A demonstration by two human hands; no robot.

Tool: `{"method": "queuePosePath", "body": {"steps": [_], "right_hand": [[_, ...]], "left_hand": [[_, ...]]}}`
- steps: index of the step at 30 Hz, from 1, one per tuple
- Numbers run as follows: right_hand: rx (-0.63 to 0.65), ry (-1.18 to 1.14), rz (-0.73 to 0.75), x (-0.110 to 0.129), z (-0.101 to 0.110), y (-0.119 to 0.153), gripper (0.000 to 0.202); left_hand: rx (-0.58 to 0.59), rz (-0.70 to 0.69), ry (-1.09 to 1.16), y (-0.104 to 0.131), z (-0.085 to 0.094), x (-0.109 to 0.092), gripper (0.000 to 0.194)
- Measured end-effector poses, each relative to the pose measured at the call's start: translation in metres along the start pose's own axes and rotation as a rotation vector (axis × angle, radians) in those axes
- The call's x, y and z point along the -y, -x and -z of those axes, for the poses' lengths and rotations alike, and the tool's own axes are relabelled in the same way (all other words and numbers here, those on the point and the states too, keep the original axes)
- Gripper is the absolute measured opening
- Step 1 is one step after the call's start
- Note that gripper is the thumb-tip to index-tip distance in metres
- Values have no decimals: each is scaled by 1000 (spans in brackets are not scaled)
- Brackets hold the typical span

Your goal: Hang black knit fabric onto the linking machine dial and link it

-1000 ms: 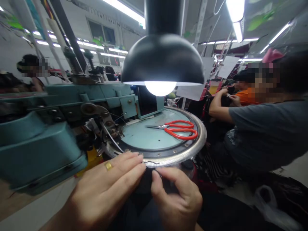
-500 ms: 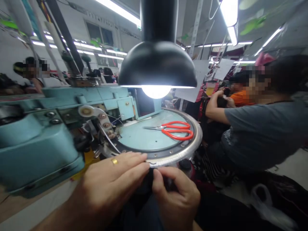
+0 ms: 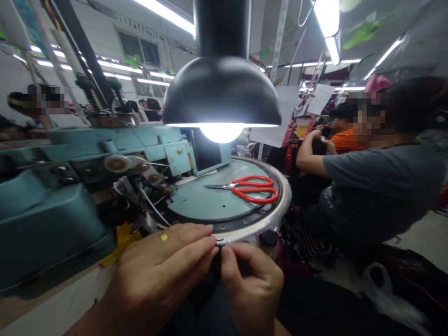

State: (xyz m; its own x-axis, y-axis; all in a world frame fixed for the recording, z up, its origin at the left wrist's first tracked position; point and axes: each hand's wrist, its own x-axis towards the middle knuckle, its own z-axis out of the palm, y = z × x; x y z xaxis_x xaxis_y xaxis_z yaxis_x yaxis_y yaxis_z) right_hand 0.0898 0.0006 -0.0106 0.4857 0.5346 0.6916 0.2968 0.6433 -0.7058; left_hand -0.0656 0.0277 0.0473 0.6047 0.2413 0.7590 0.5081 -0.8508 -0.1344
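Observation:
At the near edge of a round dial machine, my left hand [image 3: 164, 266] lies with its fingers pressed together, fingertips at the ribbed metal rim [image 3: 241, 237]. A gold ring is on one finger. My right hand [image 3: 254, 280] is just to the right, below the rim, with thumb and forefinger pinched together. Both hands are closed on dark fabric [image 3: 201, 298] that hangs beneath them; much of it is hidden by the fingers. On the pale blue-green dial plate [image 3: 196, 200] lie red-handled scissors [image 3: 254, 189], pointing left.
A black lamp [image 3: 222, 93] shines just above the dial. The blue-green machine body [image 3: 52, 219] fills the left side. To the right sits a person in a grey shirt [image 3: 381, 186], with another in orange beyond. A clear plastic bag [image 3: 388, 294] lies at lower right.
The view has shifted slightly, so the lamp, dial and scissors appear a little further left. Both hands keep nearly the same place at the rim, with the right still pinched.

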Motion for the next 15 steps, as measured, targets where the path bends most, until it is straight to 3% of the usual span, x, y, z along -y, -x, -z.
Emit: {"method": "queuePosePath", "body": {"steps": [4,9,12,15], "right_hand": [[17,-10,-4,0,-1,0,9],[81,-43,8,2,0,-4,11],[134,-4,61,-6,13,-3,11],[255,60,140,-29,37,16,10]], "left_hand": [[-7,-70,-33,8,-3,3,20],[42,-63,-21,8,0,5,24],[20,-105,-21,5,1,6,21],[-6,-103,-61,0,-3,6,21]]}}
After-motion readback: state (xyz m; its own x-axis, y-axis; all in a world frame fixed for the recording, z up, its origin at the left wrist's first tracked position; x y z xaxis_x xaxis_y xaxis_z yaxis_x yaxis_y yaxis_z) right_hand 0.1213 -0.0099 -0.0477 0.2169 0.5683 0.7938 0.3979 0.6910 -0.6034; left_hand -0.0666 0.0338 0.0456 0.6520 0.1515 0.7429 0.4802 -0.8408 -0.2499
